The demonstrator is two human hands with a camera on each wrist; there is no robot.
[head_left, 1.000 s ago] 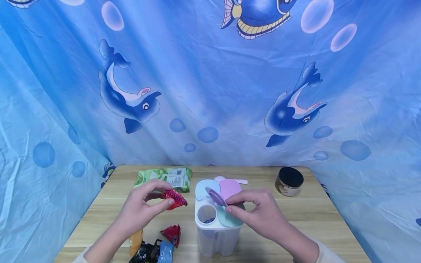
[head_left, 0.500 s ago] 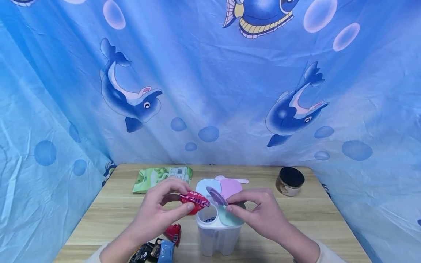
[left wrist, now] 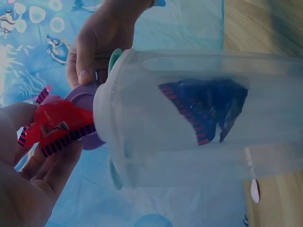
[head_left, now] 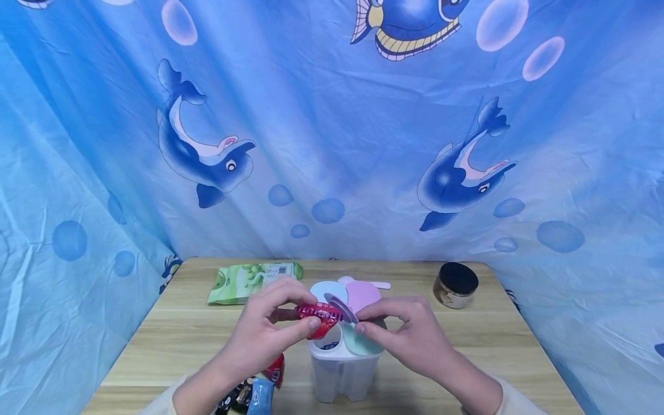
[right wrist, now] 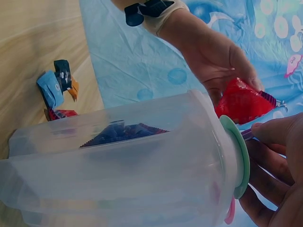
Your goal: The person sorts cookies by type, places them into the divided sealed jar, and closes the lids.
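- Left hand (head_left: 270, 325): grasping the red packet (head_left: 323, 328), thumb on the near side, fingers curled behind. Thumb-to-finger gap only as wide as the packet.
- Red packet: up at the container's uncovered hole, above the near-left rim, a striped crimped edge uppermost in the head view. Tip very close to the rim in the left wrist view; can't tell if touching.
- Right hand (head_left: 410, 331): pinching the purple lid (head_left: 339, 306) by its edge, thumb and index nearly closed on it. Remaining fingers bent near the mint lid (head_left: 363, 343); contact unclear.
- Purple lid: tilted up off the hole, just behind the red packet; head view overlaps them, contact can't be told.
- Container (head_left: 344, 374): clear body, white top, upright on the wooden table (head_left: 197, 328). Light blue lid (head_left: 328, 291), pink lid (head_left: 363, 294) and mint lid lie down on top.
- Dark blue packet (left wrist: 210, 106): inside the container, seen through the wall.
- Left of container on table: second red packet (head_left: 276, 369), light blue packet (head_left: 261, 397), black packets (head_left: 242, 395), orange packet (right wrist: 73, 90), grouped close together, partly behind the left arm in the head view.
- Behind: green bag (head_left: 244, 285) left, pale spoon (head_left: 383, 285) past the container, dark-lidded jar (head_left: 456, 285) right.
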